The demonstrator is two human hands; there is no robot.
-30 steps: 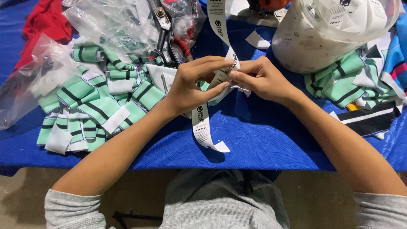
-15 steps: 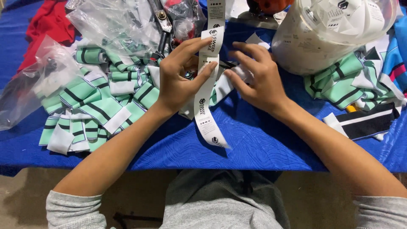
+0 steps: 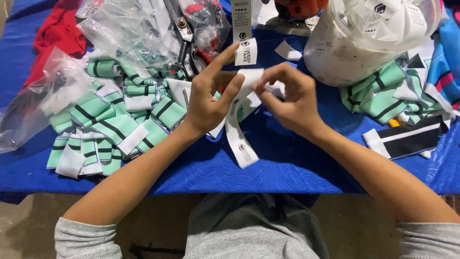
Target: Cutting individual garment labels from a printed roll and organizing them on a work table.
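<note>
Over the middle of a blue table (image 3: 297, 163), both my hands hold a long white printed label strip (image 3: 238, 139). My left hand (image 3: 208, 98) pinches the strip between thumb and fingers. My right hand (image 3: 287, 96) folds its upper part with the fingertips. The strip's loose tail hangs down onto the blue cloth, and its far end (image 3: 242, 19) runs up out of view. Just left of my left hand lies a pile of mint-green, black and white striped fabric pieces (image 3: 115, 120).
Clear plastic bags (image 3: 115, 29) and black scissors (image 3: 184, 43) lie behind the pile, with red cloth (image 3: 57, 36) at far left. A translucent white tub (image 3: 364, 38) stands at the back right, with more striped pieces (image 3: 388, 96) and a black-and-white piece (image 3: 412, 139) beside it.
My hands went from tightly joined on the strip to slightly apart. The strip is now bent into a fold between them, and its tail has shifted on the cloth.
</note>
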